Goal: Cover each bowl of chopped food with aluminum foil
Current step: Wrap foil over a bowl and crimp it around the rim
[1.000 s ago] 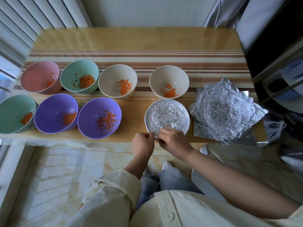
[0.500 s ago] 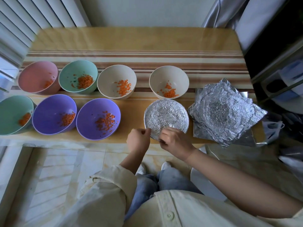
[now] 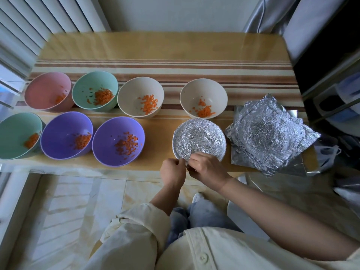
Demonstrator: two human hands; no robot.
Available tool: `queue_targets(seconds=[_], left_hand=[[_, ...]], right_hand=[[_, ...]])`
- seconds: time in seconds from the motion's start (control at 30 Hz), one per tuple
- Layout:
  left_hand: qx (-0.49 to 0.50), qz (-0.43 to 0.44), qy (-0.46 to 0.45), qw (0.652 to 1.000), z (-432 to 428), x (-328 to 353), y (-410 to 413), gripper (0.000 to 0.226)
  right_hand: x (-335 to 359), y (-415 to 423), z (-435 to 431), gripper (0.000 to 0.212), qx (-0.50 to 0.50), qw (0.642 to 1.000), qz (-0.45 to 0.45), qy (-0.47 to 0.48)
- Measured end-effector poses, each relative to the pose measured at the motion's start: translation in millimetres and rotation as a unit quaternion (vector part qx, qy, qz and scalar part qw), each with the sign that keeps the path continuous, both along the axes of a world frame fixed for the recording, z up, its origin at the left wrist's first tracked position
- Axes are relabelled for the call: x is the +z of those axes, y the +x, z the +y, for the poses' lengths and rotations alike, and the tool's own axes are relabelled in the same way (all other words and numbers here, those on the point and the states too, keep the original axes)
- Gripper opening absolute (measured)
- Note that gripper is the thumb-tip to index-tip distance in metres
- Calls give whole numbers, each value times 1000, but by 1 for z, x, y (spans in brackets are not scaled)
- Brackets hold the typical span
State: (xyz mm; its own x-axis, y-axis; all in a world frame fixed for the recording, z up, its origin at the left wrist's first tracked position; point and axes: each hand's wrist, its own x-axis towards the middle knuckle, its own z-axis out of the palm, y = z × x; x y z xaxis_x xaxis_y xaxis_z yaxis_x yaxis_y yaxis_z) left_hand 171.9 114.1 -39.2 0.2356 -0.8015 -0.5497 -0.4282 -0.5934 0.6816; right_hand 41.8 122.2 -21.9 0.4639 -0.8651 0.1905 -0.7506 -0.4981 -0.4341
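**Colleague:** Where is the foil at this moment?

**Me:** From my head camera, one sheet is already moulded over a bowl as a foil cover (image 3: 198,136), at the near edge of the desk (image 3: 155,45), right of centre. (The bowl underneath is wholly hidden, so I cannot give its colour.) The spare foil stack (image 3: 270,133) lies just beside it at the desk's right end, crumpled and dished in the middle.

**Colleague:** And my hands?

**Me:** Both meet at the cover's near rim. The left hand (image 3: 172,171) has its fingers curled, its grip pinched on the foil edge at the near-left. The right hand (image 3: 207,168) sits against it with fingers bent over the rim, its grip clamped on the foil too. The two hands touch each other.

**Colleague:** What about the rest of the bowls?

**Me:** I count seven uncovered, each holding a little chopped orange food (image 3: 126,145). In the back row, left to right: a pink bowl (image 3: 42,88), a back green bowl (image 3: 83,90), a middle cream bowl (image 3: 132,94) and a right cream bowl (image 3: 192,92), the last standing just behind the foil cover. In the front row: a front green bowl (image 3: 13,129) at the frame's left edge, then a left purple bowl (image 3: 60,131) and a right purple bowl (image 3: 109,137), all close together. A gap separates the right purple bowl from the foil cover.

**Colleague:** What surface is it on?

**Me:** A striped cloth (image 3: 194,75) runs across the desk under the back row.
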Motion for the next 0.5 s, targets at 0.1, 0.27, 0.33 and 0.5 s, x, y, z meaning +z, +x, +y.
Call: queue_targets(seconds=[0.1, 0.27, 0.33, 0.5], left_hand=[[-16, -23, -3, 1000, -3, -4, 2, 48], [-48, -42, -2, 998, -11, 3, 2, 41], [-66, -61, -20, 996, -11, 8, 4, 46], [-98, -77, -3, 992, -14, 10, 10, 43]], right_hand=[[-3, -1, 1, 26, -1, 1000, -1, 1], [-4, 0, 1, 24, -6, 1000, -19, 11], [-4, 0, 1, 21, -10, 1000, -25, 9], [-6, 7, 3, 21, -21, 999, -30, 24]])
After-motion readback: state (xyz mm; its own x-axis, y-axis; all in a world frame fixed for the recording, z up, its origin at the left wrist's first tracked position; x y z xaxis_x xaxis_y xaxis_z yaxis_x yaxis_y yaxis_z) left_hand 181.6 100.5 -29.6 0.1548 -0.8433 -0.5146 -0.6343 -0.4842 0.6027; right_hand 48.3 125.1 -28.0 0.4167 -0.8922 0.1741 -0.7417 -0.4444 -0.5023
